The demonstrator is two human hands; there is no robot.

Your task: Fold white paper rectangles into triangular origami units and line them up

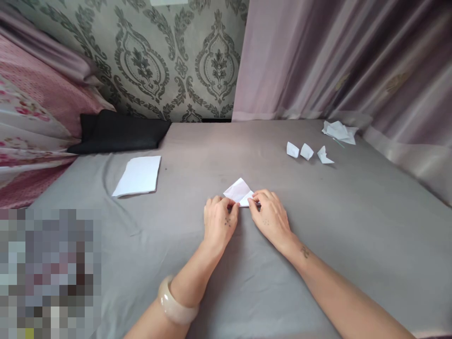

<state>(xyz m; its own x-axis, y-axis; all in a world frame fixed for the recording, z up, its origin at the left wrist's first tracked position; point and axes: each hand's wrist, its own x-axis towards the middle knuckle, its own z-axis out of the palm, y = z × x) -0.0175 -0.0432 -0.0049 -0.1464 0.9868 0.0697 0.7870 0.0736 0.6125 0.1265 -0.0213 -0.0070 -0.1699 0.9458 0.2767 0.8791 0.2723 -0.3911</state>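
A partly folded sheet of white paper (238, 190) lies on the grey cloth in front of me, one corner pointing away. My left hand (219, 219) pinches its near left edge between thumb and fingers. On the near right side, my right hand (270, 214) grips a folded flap, with thumb and forefinger pressed together. The fingertips hide parts of the paper's lower edge. Farther back on the right stand three small folded white paper pieces (306, 151), apart from both hands.
A stack of white paper (139, 175) lies to the left. Behind it rests a black cloth (122, 132). Crumpled white paper (339, 132) sits at the far right, near the purple curtain (300, 56). The grey cloth (353, 226) has wrinkles. Pixelation covers the lower left corner.
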